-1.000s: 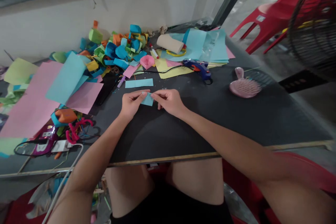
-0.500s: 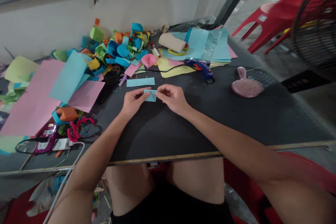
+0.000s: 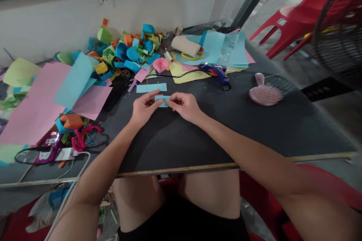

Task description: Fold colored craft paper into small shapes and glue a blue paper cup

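A small light-blue piece of paper [image 3: 162,98] is held up between both hands, over the dark table. My left hand [image 3: 144,108] pinches its left side, thumb in front and fingers behind. On the other side, my right hand [image 3: 186,106] grips the right edge between thumb and fingertips. Just beyond the hands a light-blue paper strip [image 3: 151,87] lies flat, with a crease across it. The fingers hide part of the held paper's edges.
Folded paper pieces [image 3: 132,52] are heaped at the back. Pink sheets [image 3: 36,101] lie left. A blue glue gun [image 3: 216,73] and its cord lie behind the hands; a pink hairbrush [image 3: 266,94] is at right. A fan [image 3: 339,26] stands beyond the table's right edge.
The held paper looks shorter from top to bottom, its lower edge higher than before. My thumbs have shifted slightly on it, and a left finger has lifted behind it.
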### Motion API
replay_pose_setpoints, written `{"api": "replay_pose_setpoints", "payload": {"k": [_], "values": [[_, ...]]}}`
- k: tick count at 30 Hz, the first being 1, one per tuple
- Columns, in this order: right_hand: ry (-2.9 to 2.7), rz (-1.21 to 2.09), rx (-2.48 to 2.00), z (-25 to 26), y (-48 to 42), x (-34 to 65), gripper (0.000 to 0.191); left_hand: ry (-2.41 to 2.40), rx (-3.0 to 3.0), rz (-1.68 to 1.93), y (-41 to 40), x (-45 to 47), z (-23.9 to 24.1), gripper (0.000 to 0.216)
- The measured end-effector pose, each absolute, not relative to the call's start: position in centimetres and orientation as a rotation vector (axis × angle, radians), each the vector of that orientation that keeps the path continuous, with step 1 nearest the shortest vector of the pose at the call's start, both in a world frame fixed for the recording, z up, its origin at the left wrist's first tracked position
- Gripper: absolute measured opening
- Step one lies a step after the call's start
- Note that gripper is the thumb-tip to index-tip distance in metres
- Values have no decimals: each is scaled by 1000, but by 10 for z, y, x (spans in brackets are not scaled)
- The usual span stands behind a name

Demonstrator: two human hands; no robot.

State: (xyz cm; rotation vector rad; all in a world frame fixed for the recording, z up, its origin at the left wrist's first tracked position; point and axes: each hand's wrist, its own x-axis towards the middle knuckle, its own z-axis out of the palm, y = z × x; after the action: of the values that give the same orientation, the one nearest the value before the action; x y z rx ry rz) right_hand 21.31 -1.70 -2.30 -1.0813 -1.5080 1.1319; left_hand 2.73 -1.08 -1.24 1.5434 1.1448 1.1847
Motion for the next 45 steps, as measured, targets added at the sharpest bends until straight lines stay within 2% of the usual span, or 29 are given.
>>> {"api": "replay_pose_setpoints", "payload": {"k": [2, 6, 12, 15, 19, 24, 26, 29, 32, 34, 39, 45], "values": [[-1502, 1111, -1097, -22, -18, 214, 39, 1130, 1541, 1190, -10, 28, -12, 49], [-1444, 1154, -1094, -19, -18, 212, 41, 1175, 1433, 1206, -10, 30, -15, 36], [-1427, 1313, -1078, -18, -15, 213, 38, 1205, 1309, 1260, -8, 32, -18, 43], [-1519, 1257, -1067, -18, -16, 215, 34, 1170, 1364, 1237, -7, 30, -18, 46], [-1564, 1179, -1061, -17, -17, 216, 34, 1130, 1457, 1188, -5, 27, -21, 35], [-1576, 1140, -1077, -18, -17, 217, 32, 1111, 1572, 1153, -6, 26, -21, 35], [-1688, 1007, -1113, -17, -17, 219, 27, 1131, 1708, 1152, -9, 26, -17, 35], [-1932, 608, -1167, -15, -19, 222, 15, 1215, 2039, 1251, -13, 26, -10, 38], [-2035, 273, -1159, -13, -21, 225, 17, 1218, 2365, 1308, -16, 25, -7, 16], [-2051, 146, -1153, -11, -22, 226, 20, 1212, 2502, 1286, -17, 25, -7, 12], [-2002, -8, -1037, -6, -24, 224, 15, 1182, 2625, 1282, -21, 28, -9, 12], [-1924, 122, -929, -7, -28, 219, 14, 1039, 2680, 1371, -24, 31, -10, 15]]}}
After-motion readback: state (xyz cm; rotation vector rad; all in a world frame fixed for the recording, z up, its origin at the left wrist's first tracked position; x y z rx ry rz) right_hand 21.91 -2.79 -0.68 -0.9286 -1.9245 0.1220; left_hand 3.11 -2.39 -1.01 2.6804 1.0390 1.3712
